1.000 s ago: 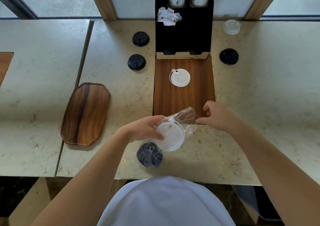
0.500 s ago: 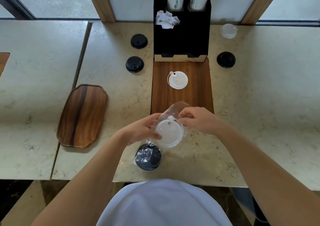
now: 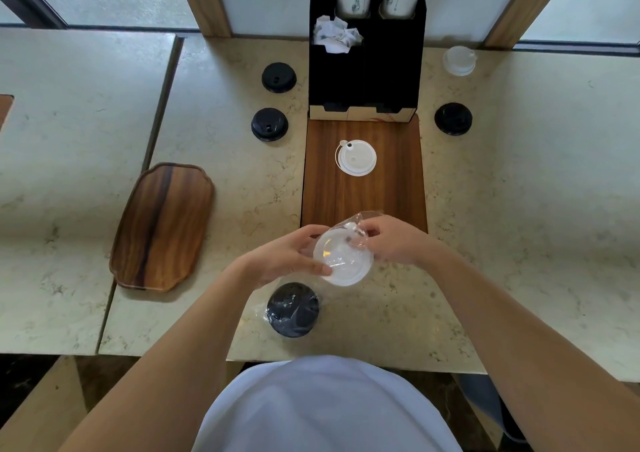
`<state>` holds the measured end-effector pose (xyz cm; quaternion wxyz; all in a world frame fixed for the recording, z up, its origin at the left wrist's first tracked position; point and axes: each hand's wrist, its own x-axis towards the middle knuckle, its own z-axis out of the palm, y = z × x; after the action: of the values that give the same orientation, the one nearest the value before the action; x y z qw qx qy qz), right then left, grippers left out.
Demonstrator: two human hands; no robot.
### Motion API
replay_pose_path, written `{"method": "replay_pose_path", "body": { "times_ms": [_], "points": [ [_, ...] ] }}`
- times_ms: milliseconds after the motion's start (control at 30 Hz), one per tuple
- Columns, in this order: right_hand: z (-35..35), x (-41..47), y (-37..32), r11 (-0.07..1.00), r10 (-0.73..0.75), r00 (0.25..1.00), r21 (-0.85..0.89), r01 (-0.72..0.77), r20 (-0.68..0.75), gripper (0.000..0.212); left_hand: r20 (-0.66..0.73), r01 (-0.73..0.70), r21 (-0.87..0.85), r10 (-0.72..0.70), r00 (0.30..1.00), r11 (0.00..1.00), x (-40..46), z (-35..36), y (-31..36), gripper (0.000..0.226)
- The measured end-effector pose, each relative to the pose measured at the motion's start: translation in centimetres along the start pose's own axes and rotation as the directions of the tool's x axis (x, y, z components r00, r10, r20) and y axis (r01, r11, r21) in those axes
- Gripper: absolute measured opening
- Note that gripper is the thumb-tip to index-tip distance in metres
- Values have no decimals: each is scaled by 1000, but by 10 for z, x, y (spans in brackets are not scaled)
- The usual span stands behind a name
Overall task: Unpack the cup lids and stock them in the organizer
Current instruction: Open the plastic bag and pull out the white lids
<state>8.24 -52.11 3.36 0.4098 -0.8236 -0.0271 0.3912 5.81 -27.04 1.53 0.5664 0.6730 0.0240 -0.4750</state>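
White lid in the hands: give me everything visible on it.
The white lid is a round, flat disc of what looks like thin translucent plastic, with a raised rim. It is still inside a clear plastic wrapper that crinkles over its face and catches glare. It is held tilted above the counter's near edge. The left hand grips its left rim; the right hand pinches the wrapper at its upper right. Nothing else touches it.

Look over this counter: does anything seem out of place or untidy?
Yes. A crumpled white paper sits stuffed in a compartment of the black organizer. Three unwrapped black lids lie scattered on the counter beside it, not stocked.
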Motion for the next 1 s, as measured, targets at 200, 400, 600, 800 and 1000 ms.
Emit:
{"method": "replay_pose_path", "body": {
  "times_ms": [200, 400, 600, 800, 1000],
  "points": [
    [-1, -6, 12, 992, 85, 993, 99, -77, -81, 8, -38, 223, 299, -222, 974, 928, -11, -13, -44, 114],
    [3, -2, 15, 982, 110, 983, 166, -85, -148, 4, -139, 235, 379, -196, 971, 895, -4, -9, -53, 76],
    [-6, 2, 17, 944, 189, 930, 321, -83, -314, 16, -341, 172, -15, -167, 925, 985, 3, -20, -56, 50],
    [-41, 10, 0, 734, 384, 855, 677, -53, -349, 33, -398, 96, -196, -169, 902, 976, 13, -45, -36, 35],
    [-71, 18, -9, 74, 171, 955, 970, 234, -243, 59, -474, -56, -357, -129, 871, 933, 33, -59, -7, 25]
  ]
}}
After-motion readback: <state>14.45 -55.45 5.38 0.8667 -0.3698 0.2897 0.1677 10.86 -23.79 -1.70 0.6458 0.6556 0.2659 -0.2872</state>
